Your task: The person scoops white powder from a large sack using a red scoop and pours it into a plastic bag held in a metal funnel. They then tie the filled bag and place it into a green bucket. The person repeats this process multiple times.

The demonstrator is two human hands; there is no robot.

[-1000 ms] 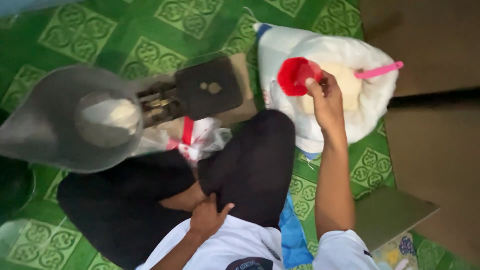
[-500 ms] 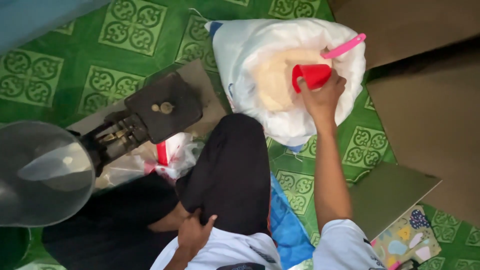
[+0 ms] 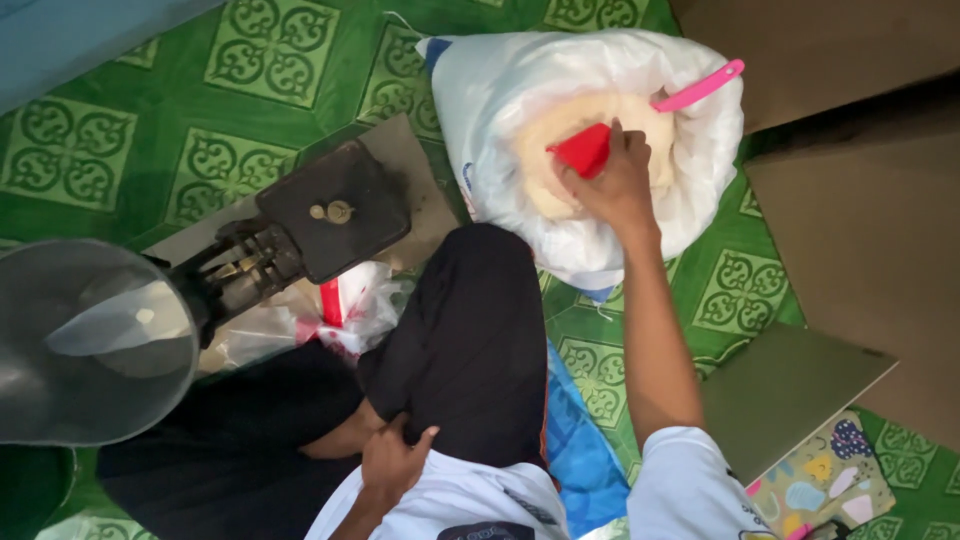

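Fingers of the right hand (image 3: 618,185) are clenching a red scoop (image 3: 585,150), digging it down into pale grain inside the open white sack (image 3: 500,90); the left hand (image 3: 392,462) is resting loosely open on the thigh.

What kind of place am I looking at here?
Probably a home floor used for small-scale food work: a person sits on a green patterned mat, right hand dipping a red scoop into a white sack, beside a funnel-topped machine.
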